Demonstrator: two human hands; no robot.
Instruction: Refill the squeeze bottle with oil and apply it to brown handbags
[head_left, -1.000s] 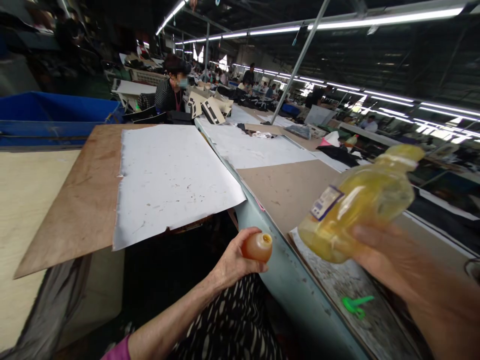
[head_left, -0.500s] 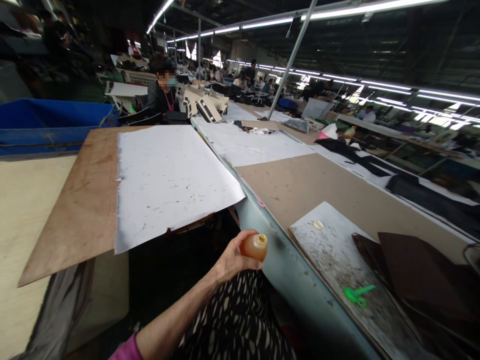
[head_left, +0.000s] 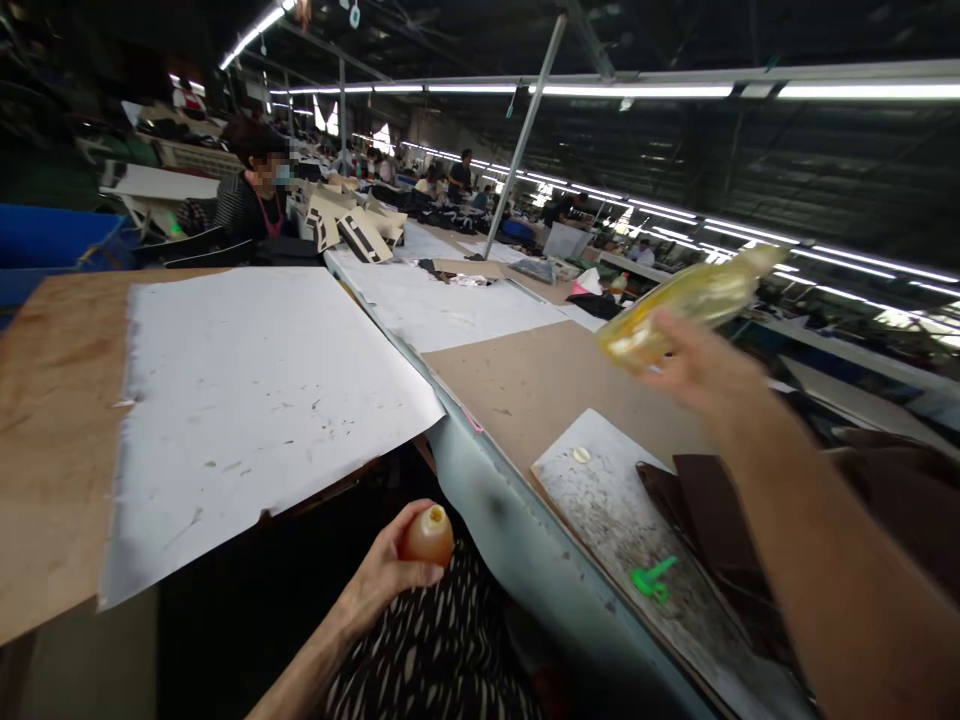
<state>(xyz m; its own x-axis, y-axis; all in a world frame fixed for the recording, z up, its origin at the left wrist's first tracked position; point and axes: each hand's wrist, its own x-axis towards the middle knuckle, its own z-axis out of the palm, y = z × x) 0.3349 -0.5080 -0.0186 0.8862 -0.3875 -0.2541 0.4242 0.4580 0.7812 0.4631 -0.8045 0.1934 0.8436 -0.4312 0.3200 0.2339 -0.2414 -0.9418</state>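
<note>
- Our left grip (head_left: 401,562) is at lower centre, clamped around a small translucent bottle of amber liquid (head_left: 427,540). Its mouth is uncapped and points up, leaning a bit right.
- Our right grip (head_left: 686,365) is at right of centre, wrapped round the lower part of a large clear plastic bottle with yellow contents (head_left: 675,305). That one is raised and steeply tilted, neck toward upper right; motion blur, so we can't read details.
- The two bottles are well apart, small one low, large one high.
- Below our right forearm, lower right: a stained whitish sheet (head_left: 592,510), carrying a bright green plastic piece with a stem (head_left: 652,580) and, near its upper end, a small round cream disc (head_left: 581,455).
- Dark brown flat pieces (head_left: 712,500) overlap the sheet's right side.
- Under the sheet we see a grey-brown flat board (head_left: 510,385) on the surface with a pale blue-green edge (head_left: 517,540).
- Left half: big white paper sheet (head_left: 255,400) over a brown wooden board (head_left: 60,370).
- Upper left: a person in a striped top (head_left: 244,205), cream pieces with black markings (head_left: 366,235) just beside.
</note>
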